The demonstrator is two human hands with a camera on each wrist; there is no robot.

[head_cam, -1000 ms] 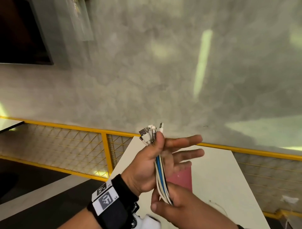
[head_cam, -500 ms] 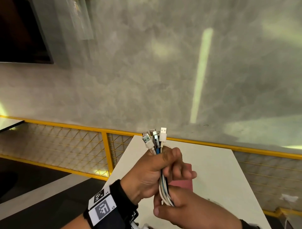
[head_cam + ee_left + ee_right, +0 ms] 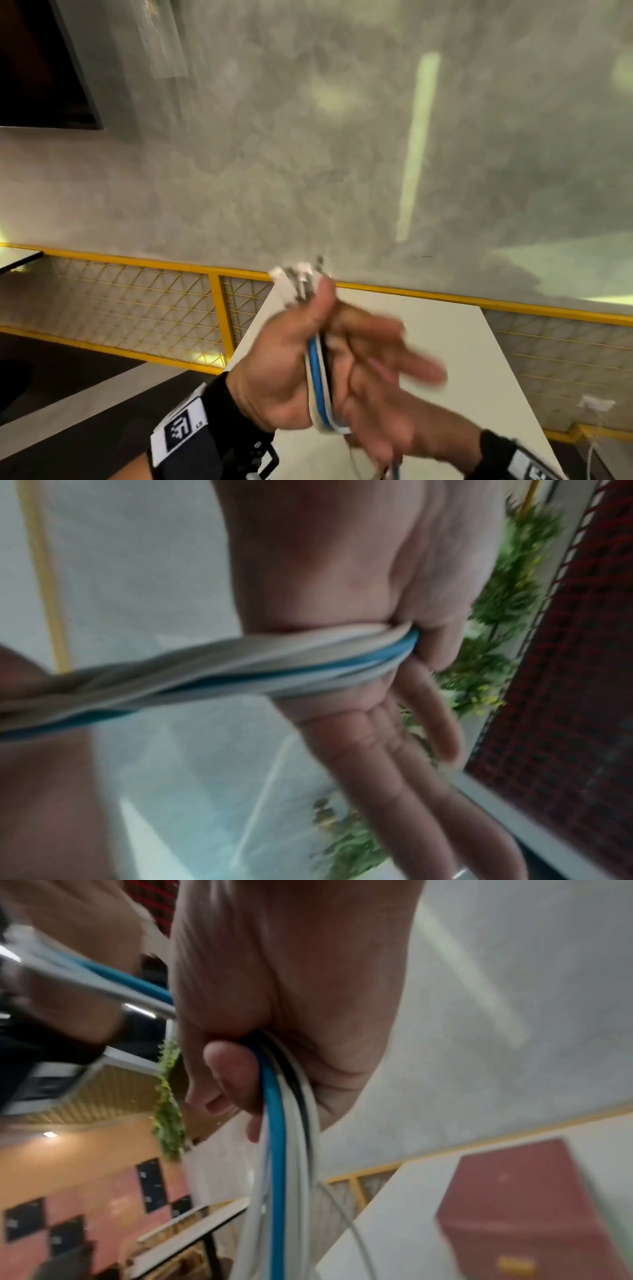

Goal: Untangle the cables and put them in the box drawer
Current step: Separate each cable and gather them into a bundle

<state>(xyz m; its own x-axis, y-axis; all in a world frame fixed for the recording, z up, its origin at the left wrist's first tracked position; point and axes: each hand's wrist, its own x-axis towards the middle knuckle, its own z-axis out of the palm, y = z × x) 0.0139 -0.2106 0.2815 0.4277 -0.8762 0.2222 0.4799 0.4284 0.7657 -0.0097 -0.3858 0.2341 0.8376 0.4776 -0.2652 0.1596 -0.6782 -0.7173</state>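
Note:
A bundle of white, blue and black cables (image 3: 318,373) stands upright between my hands above the table. My left hand (image 3: 356,329) pinches it under the thumb against the palm, with the other fingers stretched out to the right and blurred. The plug ends (image 3: 301,279) stick out above the thumb. My right hand (image 3: 376,421) grips the same bundle just below. In the left wrist view the cables (image 3: 240,669) run across the palm. In the right wrist view the cables (image 3: 284,1150) hang down from the fist. The red box (image 3: 531,1204) sits on the table, hidden by my hands in the head view.
The white table (image 3: 472,359) runs away from me to a yellow mesh railing (image 3: 219,308) below a grey wall. A loose white cable end (image 3: 596,404) lies off the table's right edge. A dark floor lies to the left.
My left hand's fingers, curled round the bundle half a second ago, have spread straight while the thumb keeps its pinch. The plug ends tilted left. The right hand keeps its grip.

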